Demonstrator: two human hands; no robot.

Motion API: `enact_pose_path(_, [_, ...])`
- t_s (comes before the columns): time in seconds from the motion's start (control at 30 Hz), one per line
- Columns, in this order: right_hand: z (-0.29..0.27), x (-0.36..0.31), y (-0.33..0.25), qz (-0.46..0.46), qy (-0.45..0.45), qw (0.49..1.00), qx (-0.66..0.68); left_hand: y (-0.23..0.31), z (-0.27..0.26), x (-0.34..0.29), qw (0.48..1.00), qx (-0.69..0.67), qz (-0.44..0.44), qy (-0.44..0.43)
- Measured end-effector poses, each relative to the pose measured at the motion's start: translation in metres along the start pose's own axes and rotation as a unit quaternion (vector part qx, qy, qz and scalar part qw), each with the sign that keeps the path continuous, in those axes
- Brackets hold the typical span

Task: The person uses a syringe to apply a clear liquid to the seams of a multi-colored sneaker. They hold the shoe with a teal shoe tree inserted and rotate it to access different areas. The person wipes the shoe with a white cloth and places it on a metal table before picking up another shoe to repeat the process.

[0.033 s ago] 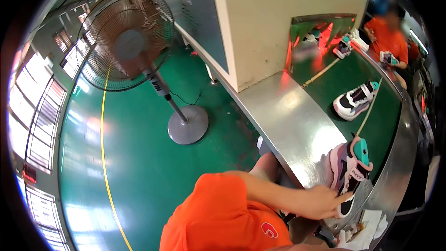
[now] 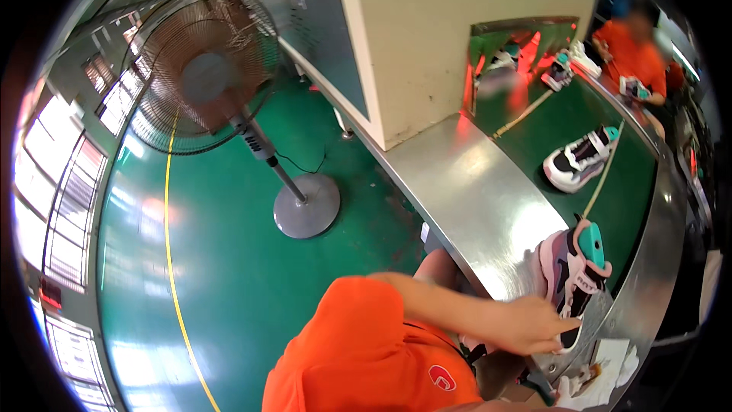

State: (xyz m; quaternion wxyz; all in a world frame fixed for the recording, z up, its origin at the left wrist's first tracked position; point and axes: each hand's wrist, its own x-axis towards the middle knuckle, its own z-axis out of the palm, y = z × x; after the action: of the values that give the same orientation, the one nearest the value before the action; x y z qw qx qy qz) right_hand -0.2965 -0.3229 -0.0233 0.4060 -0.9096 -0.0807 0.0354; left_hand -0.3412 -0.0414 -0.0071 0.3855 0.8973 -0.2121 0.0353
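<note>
Over the toe of a sneaker [image 2: 560, 259] curls my left hand [image 2: 526, 326], its index finger lying across the shoe's front; the other fingers and thumb are partly hidden. White, black, grey and pink, with a teal insert at the collar, the sneaker sits on the metal edge beside a green conveyor belt [image 2: 526, 126]. At the lower edge, next to a pale cloth or paper [image 2: 610, 362] with a brown stain, shows a white finger-like shape [image 2: 566, 395]. It could be my right hand in a glove, but its fingers do not show clearly.
A similar sneaker [image 2: 581, 160] lies farther along the belt, and others stand by a red-lit opening [image 2: 522, 53] in a cream machine [image 2: 435, 46]. A person [image 2: 637, 53] in orange holds a shoe across the belt. A standing fan [image 2: 305, 202] occupies the green floor at left.
The whole view has shifted slightly. My left hand has moved very little over the sneaker's toe.
</note>
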Motion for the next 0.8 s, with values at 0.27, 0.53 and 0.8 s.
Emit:
enact_pose_path(0.27, [-0.016, 0.015, 0.024, 0.049, -0.014, 0.977, 0.209, -0.060, -0.103, 0.078, 0.939, 0.286, 0.185, 0.043])
enact_pose_path(0.53, [-0.033, 0.031, -0.037, 0.106, -0.062, 0.988, 0.094, -0.060, -0.092, 0.014, 0.941, 0.233, 0.180, 0.166])
enact_pose_path(0.8, [-0.019, 0.062, -0.090, 0.014, -0.287, 0.795, 0.535, -0.048, -0.077, -0.031, 0.921, 0.324, 0.145, 0.158])
